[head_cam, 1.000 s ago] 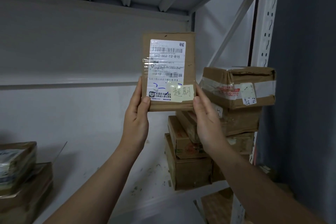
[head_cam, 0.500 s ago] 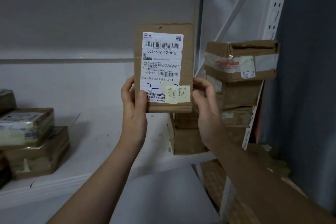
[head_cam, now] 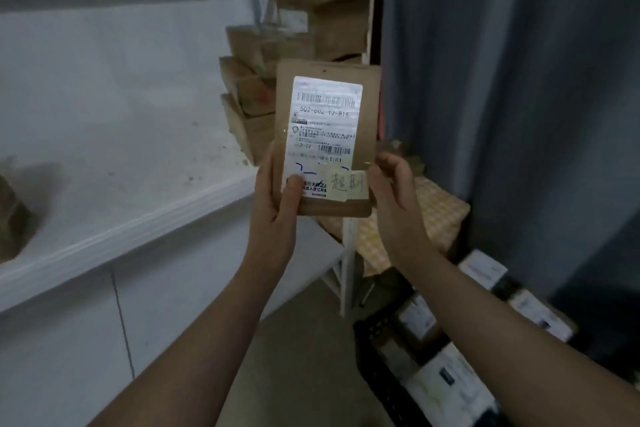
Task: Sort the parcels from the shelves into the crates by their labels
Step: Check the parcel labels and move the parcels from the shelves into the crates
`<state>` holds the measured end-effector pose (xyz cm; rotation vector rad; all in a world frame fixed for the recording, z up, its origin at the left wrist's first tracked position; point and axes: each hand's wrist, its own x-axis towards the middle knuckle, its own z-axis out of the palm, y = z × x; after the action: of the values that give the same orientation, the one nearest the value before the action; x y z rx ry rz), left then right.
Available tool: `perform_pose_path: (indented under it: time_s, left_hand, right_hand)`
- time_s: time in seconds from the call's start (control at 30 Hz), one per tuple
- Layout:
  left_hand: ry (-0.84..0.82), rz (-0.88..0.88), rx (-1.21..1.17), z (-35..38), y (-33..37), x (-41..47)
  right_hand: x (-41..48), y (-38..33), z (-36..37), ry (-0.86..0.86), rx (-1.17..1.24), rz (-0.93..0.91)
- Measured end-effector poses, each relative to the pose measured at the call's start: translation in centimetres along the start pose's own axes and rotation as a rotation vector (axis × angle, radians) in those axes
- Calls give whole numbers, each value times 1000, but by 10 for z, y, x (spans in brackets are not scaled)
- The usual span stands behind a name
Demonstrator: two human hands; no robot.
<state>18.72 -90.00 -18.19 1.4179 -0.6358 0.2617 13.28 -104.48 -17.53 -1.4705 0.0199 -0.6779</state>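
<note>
I hold a flat brown cardboard parcel (head_cam: 367,97) upright in front of me, its white shipping label and a yellow handwritten note facing me. My left hand (head_cam: 277,198) grips its lower left edge, thumb on the label. My right hand (head_cam: 391,191) pinches its lower right edge. A black crate (head_cam: 377,350) on the floor at the lower right holds several labelled parcels (head_cam: 450,378). A stack of brown parcels (head_cam: 249,87) stands on the white shelf (head_cam: 138,225) behind the held one.
The white shelf upright (head_cam: 348,263) stands just below my hands. A grey curtain (head_cam: 502,80) hangs on the right. A yellow checked box (head_cam: 436,218) sits behind my right hand. Another brown parcel (head_cam: 14,218) lies at the shelf's far left.
My view has swung down and to the right, bringing the floor crate into sight. The parcel has come lower and away from the shelf, still in both hands.
</note>
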Motion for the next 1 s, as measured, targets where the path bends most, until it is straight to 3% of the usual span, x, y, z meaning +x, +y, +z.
perform_pose_path:
  time_s: [0.4, 0.83, 1.0]
  left_hand:
    - [-464, -325, -15, 141, -14, -132]
    - [-789, -533, -23, 380, 23, -288]
    - [-984, -729, -6, 452, 10, -341]
  right_hand:
    - [-157, 4, -166, 382, -176, 393]
    - [-299, -41, -418, 595, -153, 608]
    - [-346, -30, -503, 660, -230, 677]
